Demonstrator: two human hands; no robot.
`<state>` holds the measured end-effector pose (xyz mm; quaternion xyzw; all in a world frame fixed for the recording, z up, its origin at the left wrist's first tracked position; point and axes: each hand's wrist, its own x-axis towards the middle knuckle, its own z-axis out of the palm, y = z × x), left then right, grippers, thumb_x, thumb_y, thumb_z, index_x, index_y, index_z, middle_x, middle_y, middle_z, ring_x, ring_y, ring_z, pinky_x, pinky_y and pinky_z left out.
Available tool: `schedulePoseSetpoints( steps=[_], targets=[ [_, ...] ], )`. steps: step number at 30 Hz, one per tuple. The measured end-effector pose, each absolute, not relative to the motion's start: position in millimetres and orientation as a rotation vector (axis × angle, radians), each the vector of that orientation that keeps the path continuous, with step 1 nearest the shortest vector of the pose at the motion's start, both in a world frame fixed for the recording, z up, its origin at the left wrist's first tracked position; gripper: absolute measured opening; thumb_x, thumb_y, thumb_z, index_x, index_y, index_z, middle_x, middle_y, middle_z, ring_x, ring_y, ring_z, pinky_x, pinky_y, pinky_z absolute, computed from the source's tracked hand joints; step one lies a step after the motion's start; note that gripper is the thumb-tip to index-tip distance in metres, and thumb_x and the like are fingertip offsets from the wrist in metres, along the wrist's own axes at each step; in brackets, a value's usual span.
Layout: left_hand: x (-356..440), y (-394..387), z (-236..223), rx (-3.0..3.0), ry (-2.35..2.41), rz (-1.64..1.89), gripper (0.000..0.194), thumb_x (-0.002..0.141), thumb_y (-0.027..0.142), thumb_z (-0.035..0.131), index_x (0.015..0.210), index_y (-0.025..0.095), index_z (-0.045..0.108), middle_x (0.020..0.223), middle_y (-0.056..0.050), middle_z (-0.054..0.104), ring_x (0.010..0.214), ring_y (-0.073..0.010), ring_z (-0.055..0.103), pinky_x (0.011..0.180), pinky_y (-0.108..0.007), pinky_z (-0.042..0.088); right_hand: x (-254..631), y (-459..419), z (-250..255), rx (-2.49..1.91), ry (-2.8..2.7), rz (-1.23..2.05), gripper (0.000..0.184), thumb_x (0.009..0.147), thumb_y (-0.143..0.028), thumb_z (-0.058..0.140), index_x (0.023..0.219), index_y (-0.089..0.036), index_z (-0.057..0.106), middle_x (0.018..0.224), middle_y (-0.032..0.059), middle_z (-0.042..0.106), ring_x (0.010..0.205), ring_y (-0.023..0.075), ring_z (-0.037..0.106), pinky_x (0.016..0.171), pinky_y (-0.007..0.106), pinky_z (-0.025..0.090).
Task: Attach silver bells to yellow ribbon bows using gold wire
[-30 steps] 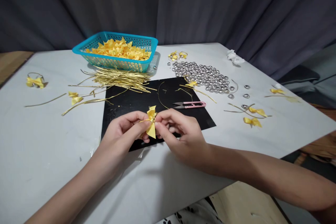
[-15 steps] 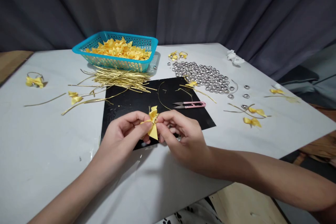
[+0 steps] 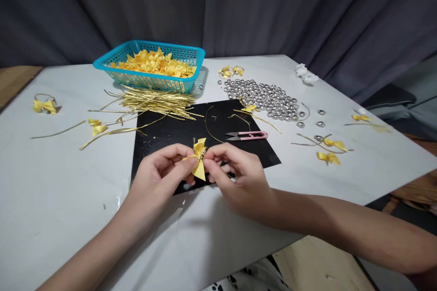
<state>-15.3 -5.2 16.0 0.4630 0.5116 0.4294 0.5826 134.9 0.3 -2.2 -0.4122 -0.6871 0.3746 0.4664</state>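
Note:
Above the front part of a black mat (image 3: 177,134), a yellow ribbon bow (image 3: 200,171) is held upright between my two hands. My left hand (image 3: 167,166) pinches its left side between thumb and forefinger. From the right, my right hand (image 3: 239,170) has thumb and fingertips closed on gold cord (image 3: 202,153) that loops round the bow's middle. Part of the cord is hidden behind the fingers. On the mat just beyond my right hand lie pink-handled thread snips (image 3: 246,136), along with thin cord scraps.
A blue basket (image 3: 146,72) of yellow bows stands at the back left, with a heap of gold cords (image 3: 157,102) before it. Silver beads (image 3: 262,97) spread at the back right. Loose bows (image 3: 328,158) lie on both sides of the white table (image 3: 68,191).
Both hands stay almost in place. The gold cord loop beside the bow stands slightly wider at my right fingertips, and the right fingers have shifted a little.

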Motion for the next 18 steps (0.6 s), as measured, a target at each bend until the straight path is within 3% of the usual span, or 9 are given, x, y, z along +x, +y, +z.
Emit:
schedulePoseSetpoints(
  steps=[5,9,11,18],
  targets=[
    [-14.7,-6.0,20.3,1.146,1.261,1.015,0.012,0.071,0.026,0.064,0.063,0.018,0.059,0.057,0.006,0.056,0.051,-0.0066,0.052,0.049,-0.014,0.041,136.7,2.6,0.3,-0.967,-1.717,0.865,0.002,0.081,-0.016,0.054,0.08,-0.016,0.056,0.069,-0.0011,0.058,0.058,0.0041,0.053,0.053,0.014,0.047],
    [-12.0,-6.0,22.2,1.251,1.349,0.999,0.014,0.07,0.029,0.062,0.063,0.017,0.058,0.056,0.004,0.054,0.051,-0.0081,0.05,0.049,-0.016,0.041,142.3,8.8,6.6,-0.879,-1.804,0.435,0.011,0.078,-0.015,0.059,0.089,-0.016,0.058,0.088,0.0041,0.061,0.077,0.01,0.056,0.07,0.024,0.049],
    [-9.9,-5.6,21.9,1.299,1.356,0.982,0.015,0.07,0.03,0.061,0.063,0.017,0.058,0.055,0.004,0.052,0.05,-0.0086,0.048,0.047,-0.017,0.04,143.9,11.7,7.8,-0.821,-1.888,0.288,0.006,0.078,-0.017,0.061,0.084,-0.016,0.061,0.087,0.0046,0.062,0.08,0.0121,0.055,0.074,0.028,0.046],
    [-9.4,-5.1,19.3,1.353,1.363,0.959,0.017,0.071,0.032,0.058,0.067,0.016,0.058,0.056,0.003,0.052,0.051,-0.0094,0.045,0.046,-0.019,0.038,144.5,20.5,4.1,-0.781,-2.058,0.375,0.007,0.084,-0.018,0.055,0.08,-0.015,0.059,0.083,0.0038,0.059,0.076,0.0111,0.051,0.068,0.024,0.042]
  ],
)
